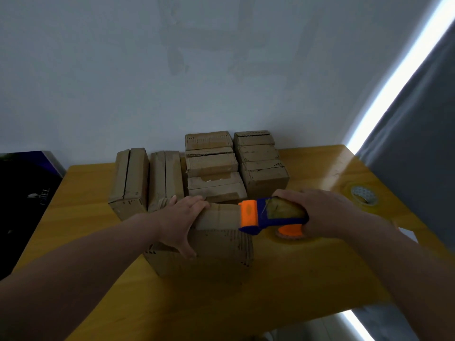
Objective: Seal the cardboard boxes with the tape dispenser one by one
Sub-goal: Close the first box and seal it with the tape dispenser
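Observation:
A cardboard box [216, 252] stands on the yellow table [283, 299] right in front of me. My left hand [183, 221] lies over its top left edge, fingers on the top and thumb down the front face. My right hand [317, 212] grips a blue and orange tape dispenser [266, 216] holding a brown tape roll. The dispenser's orange front end sits at the box's top right edge. A strip of tape runs along the box top between my two hands.
Behind the near box stand several more cardboard boxes: two tall ones [130, 180] at the left, and two rows [261, 166] toward the wall. A spare tape roll [364, 195] lies at the table's right. A dark object [24, 193] is at the left; a curtain hangs right.

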`<state>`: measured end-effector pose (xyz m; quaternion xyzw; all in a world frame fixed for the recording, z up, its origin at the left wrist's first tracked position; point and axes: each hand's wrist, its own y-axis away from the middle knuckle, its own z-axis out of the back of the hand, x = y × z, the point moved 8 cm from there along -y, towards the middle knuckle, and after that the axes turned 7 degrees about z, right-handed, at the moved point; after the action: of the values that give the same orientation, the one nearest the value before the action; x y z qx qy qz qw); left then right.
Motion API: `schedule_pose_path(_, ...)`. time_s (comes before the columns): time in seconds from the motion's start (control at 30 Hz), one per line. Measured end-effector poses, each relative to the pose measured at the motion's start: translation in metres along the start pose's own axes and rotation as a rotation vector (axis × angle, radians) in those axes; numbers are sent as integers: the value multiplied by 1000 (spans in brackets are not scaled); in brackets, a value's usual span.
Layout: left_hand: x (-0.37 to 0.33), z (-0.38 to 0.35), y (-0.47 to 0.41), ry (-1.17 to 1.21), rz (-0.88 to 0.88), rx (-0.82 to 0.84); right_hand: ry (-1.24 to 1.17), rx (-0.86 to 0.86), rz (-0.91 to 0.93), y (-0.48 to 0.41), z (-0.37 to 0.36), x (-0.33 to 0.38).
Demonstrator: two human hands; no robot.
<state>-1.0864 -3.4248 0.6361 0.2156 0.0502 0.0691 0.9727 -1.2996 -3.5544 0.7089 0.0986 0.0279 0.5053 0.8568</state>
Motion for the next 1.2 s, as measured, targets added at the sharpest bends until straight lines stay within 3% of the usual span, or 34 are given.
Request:
schedule_pose_path(0.27,-10,0,-3,-108,12,14,50,6,-77,-1,-24,4)
schedule_pose_path(0.4,-41,3,-14,-40,-39,-34,56,32,-77,1,-23,5)
schedule_pose_path(0.63,-59,2,-28,42,-19,-4,-206,6,-2,1,-26,9)
schedule_pose_path(0.93,-59,1,-30,-16,-4,43,-284,29,70,12,-16,-2)
schedule_pose_path(1.2,-62,1,-28,-42,-11,33,-41,167,-47,28,-23,-15)
